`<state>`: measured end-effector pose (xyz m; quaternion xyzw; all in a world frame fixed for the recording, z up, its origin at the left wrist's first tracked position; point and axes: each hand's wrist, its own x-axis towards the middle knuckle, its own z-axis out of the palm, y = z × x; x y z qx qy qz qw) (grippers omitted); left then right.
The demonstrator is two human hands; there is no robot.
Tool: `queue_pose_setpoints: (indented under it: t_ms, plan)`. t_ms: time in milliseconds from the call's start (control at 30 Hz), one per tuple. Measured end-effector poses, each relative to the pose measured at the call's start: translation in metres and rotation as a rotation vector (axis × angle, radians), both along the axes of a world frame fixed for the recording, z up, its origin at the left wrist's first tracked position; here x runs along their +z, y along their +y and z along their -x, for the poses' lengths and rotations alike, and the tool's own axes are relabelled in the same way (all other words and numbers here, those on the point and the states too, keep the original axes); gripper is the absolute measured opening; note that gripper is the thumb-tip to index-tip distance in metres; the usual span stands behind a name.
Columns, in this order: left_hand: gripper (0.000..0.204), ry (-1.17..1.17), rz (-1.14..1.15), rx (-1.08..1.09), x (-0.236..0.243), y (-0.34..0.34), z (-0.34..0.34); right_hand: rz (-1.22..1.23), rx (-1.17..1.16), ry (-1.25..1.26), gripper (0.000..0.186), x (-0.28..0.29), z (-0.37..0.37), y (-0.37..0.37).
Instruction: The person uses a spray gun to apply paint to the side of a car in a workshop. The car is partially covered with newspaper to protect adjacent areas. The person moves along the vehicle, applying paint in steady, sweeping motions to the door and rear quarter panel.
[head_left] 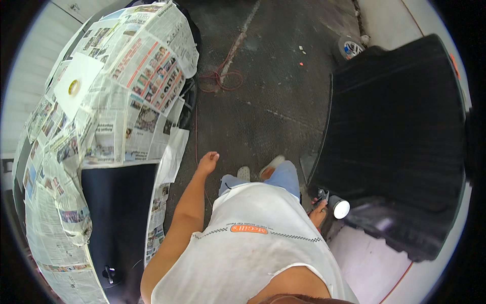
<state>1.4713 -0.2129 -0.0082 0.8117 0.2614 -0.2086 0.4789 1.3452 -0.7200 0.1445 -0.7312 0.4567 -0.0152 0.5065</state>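
Low on my right side, my right hand (319, 212) is closed round a spray gun (321, 195). Its dark cup with a round white top (340, 209) sticks out to the right, near the lower edge of a large black panel (395, 126). My left hand (208, 162) hangs at my left side with curled fingers and nothing visible in them. The closest thing to it is a car covered in newspaper (116, 137), a short way to the left. One glossy black section of its body (119, 202) shows between the sheets, with a door handle (109, 274) low on it.
A thin red hose (223, 81) loops over the dark floor and runs down beside the car. A wheel (349, 48) lies at the far right behind the black panel. On the papered car rests a yellow roll of tape (74, 87), on a white sheet (81, 71).
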Motion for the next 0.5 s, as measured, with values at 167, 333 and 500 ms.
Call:
queue_pose_setpoints:
  t_ms: [167,333,500]
  plan:
    - [0.043,-0.036,-0.143,0.046,0.043,-0.046,-0.154,-0.061,0.003,-0.104,0.064,-0.032,-0.159,-0.055]
    - [0.043,0.146,-0.185,0.020,0.016,-0.084,-0.183,-0.055,0.147,-0.094,0.067,-0.021,-0.346,-0.105]
    - [0.047,0.329,-0.073,0.162,0.007,-0.163,-0.222,-0.051,0.238,-0.103,0.068,0.003,-0.527,-0.155]
